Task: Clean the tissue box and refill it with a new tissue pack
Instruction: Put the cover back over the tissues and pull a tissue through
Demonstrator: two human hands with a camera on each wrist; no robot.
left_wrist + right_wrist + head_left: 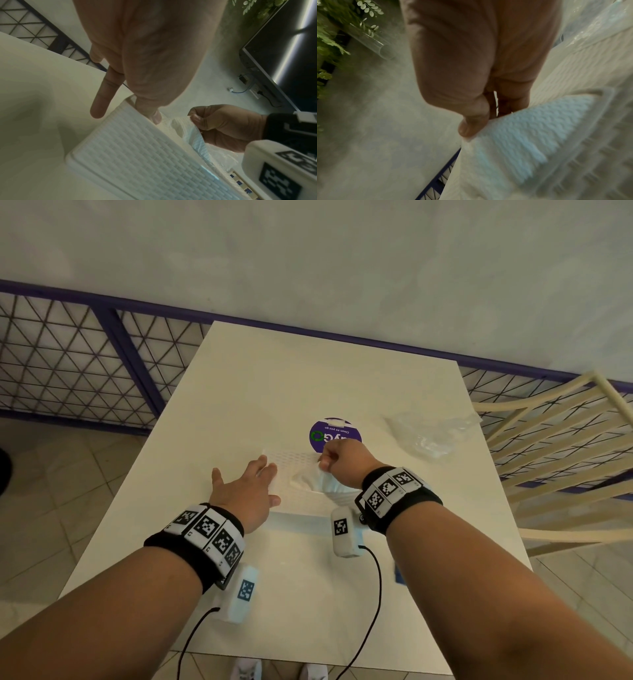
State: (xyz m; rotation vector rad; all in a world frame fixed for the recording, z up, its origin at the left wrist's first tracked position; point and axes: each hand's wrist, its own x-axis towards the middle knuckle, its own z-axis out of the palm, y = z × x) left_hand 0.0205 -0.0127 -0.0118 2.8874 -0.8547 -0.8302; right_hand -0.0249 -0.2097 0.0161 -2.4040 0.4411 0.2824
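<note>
Right fingers (197,119) pinch one tissue (325,482); left fingers (265,467) flat on one tissue box (294,470).

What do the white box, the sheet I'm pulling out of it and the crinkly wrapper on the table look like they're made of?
Tissue box: looks like moulded white plastic, matte, with a woven basket-pattern relief.
Tissue: soft embossed paper, limp and folding in the right hand's grip.
Wrapper: thin clear plastic film, crumpled and glossy, probably the emptied pack wrap.
</note>
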